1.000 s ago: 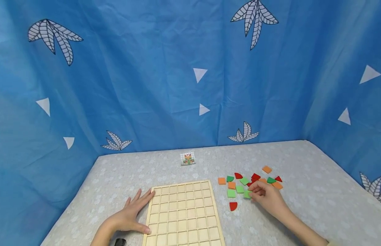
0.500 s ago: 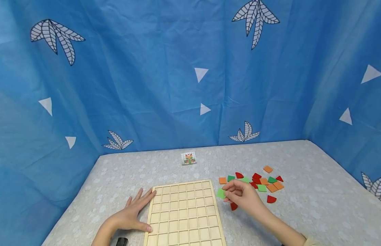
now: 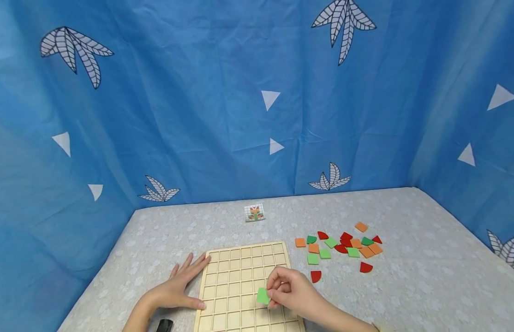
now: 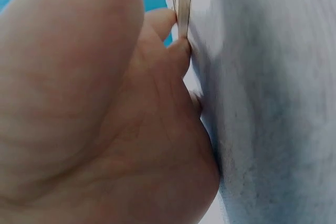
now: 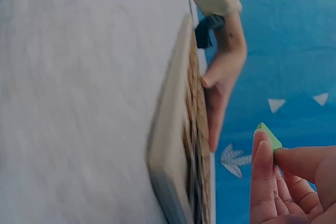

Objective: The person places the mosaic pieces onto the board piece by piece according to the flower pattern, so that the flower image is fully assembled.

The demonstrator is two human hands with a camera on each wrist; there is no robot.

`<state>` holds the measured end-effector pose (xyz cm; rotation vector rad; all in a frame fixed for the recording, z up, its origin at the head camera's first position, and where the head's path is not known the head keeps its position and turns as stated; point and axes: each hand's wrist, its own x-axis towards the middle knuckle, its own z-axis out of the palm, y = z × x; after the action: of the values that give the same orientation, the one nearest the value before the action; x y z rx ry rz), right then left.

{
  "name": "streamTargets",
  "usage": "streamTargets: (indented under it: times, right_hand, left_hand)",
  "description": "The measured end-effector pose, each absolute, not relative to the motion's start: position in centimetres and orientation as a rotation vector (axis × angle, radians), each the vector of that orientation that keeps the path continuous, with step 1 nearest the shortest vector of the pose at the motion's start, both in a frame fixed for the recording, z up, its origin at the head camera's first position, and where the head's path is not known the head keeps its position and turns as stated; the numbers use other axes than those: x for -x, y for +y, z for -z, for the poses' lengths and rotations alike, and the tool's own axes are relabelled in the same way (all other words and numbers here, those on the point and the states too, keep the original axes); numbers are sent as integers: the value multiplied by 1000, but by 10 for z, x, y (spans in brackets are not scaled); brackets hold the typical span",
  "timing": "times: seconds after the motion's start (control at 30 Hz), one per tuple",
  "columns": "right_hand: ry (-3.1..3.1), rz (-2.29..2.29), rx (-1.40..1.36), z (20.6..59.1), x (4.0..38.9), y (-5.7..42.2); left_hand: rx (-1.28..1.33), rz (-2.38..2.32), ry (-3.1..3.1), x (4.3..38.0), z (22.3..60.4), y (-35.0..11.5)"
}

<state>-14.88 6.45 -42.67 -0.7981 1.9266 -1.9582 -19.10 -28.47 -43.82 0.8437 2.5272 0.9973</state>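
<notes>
Head: pinches a light-green square tile (image 3: 263,296) in the right hand (image 3: 291,291) above the right half of the wooden grid board (image 3: 234,277), cropped at its near edge; rests the spread left hand (image 3: 178,288) at its left edge. Left wrist: shows mostly left hand, board a sliver. Right wrist: shows tile partly hidden, board blurred.
</notes>
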Motion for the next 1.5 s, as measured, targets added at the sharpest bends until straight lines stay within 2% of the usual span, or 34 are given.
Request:
streamTargets:
  times: [0.53,1.1,1.37,1.5]
  right_hand:
    - [1927,1848,928,458,127,37]
    - [2078,1698,1163,460,123,37]
    - [2275,1545,1421,462,122,34]
    - [2326,1520,1462,463,124,32]
  left_hand:
    - [-834,-975,2540,190,438,-284]
    - [-854,-979,2540,191,439,-282]
    - [-830,-992,2520,188,436,-281]
    - [-821,-988,2524,188,436,-283]
